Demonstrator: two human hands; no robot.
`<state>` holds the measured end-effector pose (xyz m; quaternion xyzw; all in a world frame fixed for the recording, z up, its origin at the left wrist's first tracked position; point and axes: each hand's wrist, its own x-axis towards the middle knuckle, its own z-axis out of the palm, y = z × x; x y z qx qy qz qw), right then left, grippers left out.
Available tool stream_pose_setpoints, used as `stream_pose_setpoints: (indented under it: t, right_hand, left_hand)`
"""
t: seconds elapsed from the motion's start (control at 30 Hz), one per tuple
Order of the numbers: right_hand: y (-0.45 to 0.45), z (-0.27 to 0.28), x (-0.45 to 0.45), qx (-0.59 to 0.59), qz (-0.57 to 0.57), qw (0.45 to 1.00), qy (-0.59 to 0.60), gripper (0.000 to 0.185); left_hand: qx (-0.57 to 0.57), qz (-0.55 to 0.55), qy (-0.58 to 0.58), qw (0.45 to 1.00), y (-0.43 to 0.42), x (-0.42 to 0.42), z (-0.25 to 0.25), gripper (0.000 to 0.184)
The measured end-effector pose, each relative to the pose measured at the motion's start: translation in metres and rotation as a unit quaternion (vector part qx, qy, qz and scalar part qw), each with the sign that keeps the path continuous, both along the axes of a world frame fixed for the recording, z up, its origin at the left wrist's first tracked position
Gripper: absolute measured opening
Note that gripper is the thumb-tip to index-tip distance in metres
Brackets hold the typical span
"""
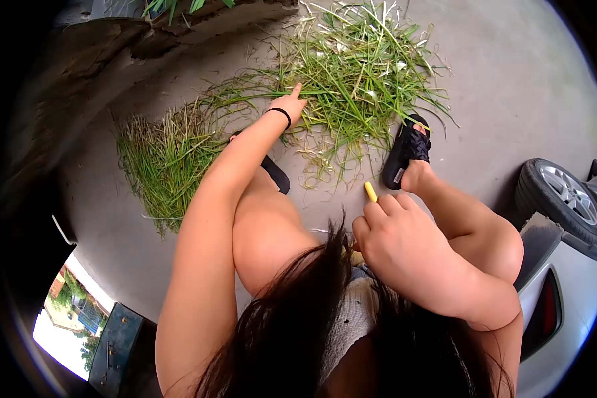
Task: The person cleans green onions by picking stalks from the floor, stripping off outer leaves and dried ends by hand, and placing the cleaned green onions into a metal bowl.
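My left hand [289, 106], with a black band at its wrist, reaches over the near left edge of a loose heap of green grass-like stalks [358, 73]. Its index finger stretches out toward the stalks, and I see nothing held in it. Close to my right knee, my right hand [401, 229] is closed around a short yellow stick-like piece [371, 192], whose end pokes out past the fingers. The rest of that piece is hidden. Left of my left forearm lies a neater bundle of stalks [169, 162], aligned side by side.
My feet wear black sandals [399, 156] on the grey concrete floor [511, 86], beside the heap. A silver car [574, 298] and a wheel [567, 196] stand at the right. Dark, rough-edged material [113, 50] lies at the upper left.
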<state>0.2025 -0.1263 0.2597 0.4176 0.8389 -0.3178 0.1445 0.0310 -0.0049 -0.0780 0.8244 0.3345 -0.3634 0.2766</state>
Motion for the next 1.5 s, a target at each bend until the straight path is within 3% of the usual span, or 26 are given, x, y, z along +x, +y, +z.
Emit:
stream_pose_setpoints:
  t: [0.1, 0.13, 0.23, 0.27, 0.4, 0.5, 0.53, 0.63, 0.73, 0.87, 1.0, 1.1, 1.17, 1.23, 1.3, 1.37, 1.5]
  right_hand:
    - [0.005, 0.001, -0.001, -0.024, -0.005, 0.999, 0.021, 0.012]
    - [0.006, 0.001, -0.001, -0.015, -0.004, 1.000, 0.023, 0.012]
    - [0.008, 0.005, -0.001, 0.015, 0.004, 1.000, 0.022, 0.012]
    - [0.009, 0.007, -0.001, 0.023, 0.009, 1.000, 0.018, 0.012]
    - [-0.002, 0.006, -0.005, 0.048, 0.010, 0.999, 0.021, 0.012]
    - [-0.013, 0.000, -0.009, 0.055, 0.004, 0.998, 0.019, 0.011]
    - [-0.018, -0.001, -0.011, 0.066, 0.007, 0.998, 0.015, 0.011]
    - [-0.031, 0.002, -0.015, 0.069, 0.018, 0.997, 0.018, 0.014]
    - [-0.037, 0.013, -0.012, 0.008, 0.031, 0.998, 0.059, 0.018]
    - [-0.040, 0.009, 0.009, 0.009, 0.002, 0.999, 0.048, 0.016]
    - [-0.031, 0.007, 0.034, -0.003, -0.019, 1.000, 0.014, 0.016]
    - [-0.032, 0.007, 0.039, -0.001, -0.036, 0.999, 0.024, 0.015]
    - [-0.033, 0.012, 0.038, 0.008, -0.049, 0.998, 0.045, 0.015]
    - [-0.031, 0.016, 0.038, 0.025, -0.045, 0.998, 0.042, 0.015]
    - [-0.029, 0.019, 0.037, 0.039, -0.051, 0.997, 0.039, 0.012]
    - [-0.026, 0.019, 0.036, 0.046, -0.053, 0.997, 0.045, 0.010]
    - [-0.018, 0.033, 0.030, 0.033, -0.102, 0.990, 0.088, 0.019]
  left_hand:
    - [0.028, -0.091, 0.049, 0.994, -0.004, 0.001, -0.016, 0.045]
    - [0.072, -0.075, -0.014, 0.995, -0.007, -0.004, -0.018, 0.034]
    - [0.065, 0.023, -0.102, 0.992, -0.012, -0.011, -0.005, 0.022]
    - [0.057, 0.117, -0.165, 0.978, -0.016, -0.015, 0.005, 0.015]
    - [-0.083, 0.347, -0.213, 0.910, -0.019, -0.016, 0.054, 0.023]
    - [-0.066, 0.268, -0.197, 0.941, -0.028, -0.014, 0.064, 0.026]
    - [-0.054, 0.206, -0.204, 0.956, -0.030, -0.014, 0.058, 0.035]
    - [-0.015, 0.118, -0.106, 0.987, -0.035, -0.007, 0.038, 0.059]
    - [-0.061, 0.028, 0.012, 0.998, -0.037, 0.005, 0.023, 0.067]
    - [-0.114, 0.048, 0.066, 0.990, -0.035, 0.022, 0.008, 0.072]
    - [-0.116, -0.001, 0.064, 0.991, -0.040, 0.025, -0.035, 0.077]
    - [-0.105, 0.042, 0.021, 0.993, -0.034, 0.030, -0.025, 0.059]
    - [-0.100, 0.143, -0.078, 0.982, -0.029, 0.023, -0.017, 0.043]
    - [-0.093, 0.200, -0.115, 0.969, -0.019, 0.021, 0.022, 0.026]
    - [-0.046, 0.182, -0.115, 0.976, -0.009, 0.013, 0.075, 0.018]
    - [0.078, 0.191, -0.123, 0.971, -0.007, -0.010, 0.123, 0.013]
    - [0.364, 0.201, -0.203, 0.886, -0.026, -0.094, 0.185, 0.003]
